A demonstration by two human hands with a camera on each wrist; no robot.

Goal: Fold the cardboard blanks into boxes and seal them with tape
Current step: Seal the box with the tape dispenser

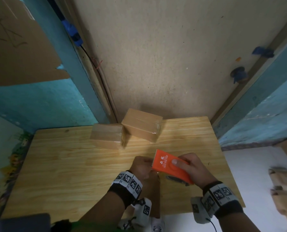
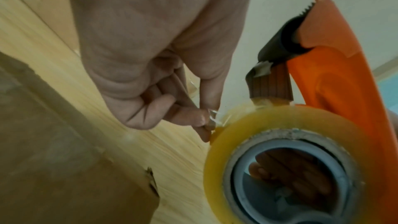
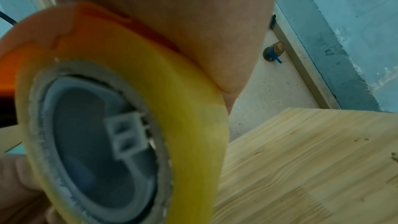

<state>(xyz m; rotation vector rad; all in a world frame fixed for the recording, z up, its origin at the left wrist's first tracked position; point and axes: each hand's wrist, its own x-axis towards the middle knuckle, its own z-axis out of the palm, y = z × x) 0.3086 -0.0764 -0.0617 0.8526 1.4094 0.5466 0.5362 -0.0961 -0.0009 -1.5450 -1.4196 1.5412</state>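
My right hand [image 1: 193, 166] grips an orange tape dispenser [image 1: 166, 166] above the wooden table [image 1: 64, 164], thumb on its top. The yellowish tape roll [image 2: 237, 134] sits on a grey hub and fills the right wrist view [image 3: 189, 108]. My left hand [image 1: 142, 166] pinches the loose clear tape end [image 2: 212, 117] right by the roll, just left of the dispenser's toothed edge. A brown cardboard piece [image 1: 153, 195] lies under my left wrist, also at lower left in the left wrist view [image 2: 53, 159]. Two taped boxes [image 1: 106, 138] [image 1: 142, 126] stand at the table's far edge.
A beige wall panel [image 1: 173, 56] rises behind the table, with blue walls on both sides. Cardboard blanks [image 1: 284, 190] lie on the white floor to the right. A dark object [image 1: 22, 221] sits at the near left corner.
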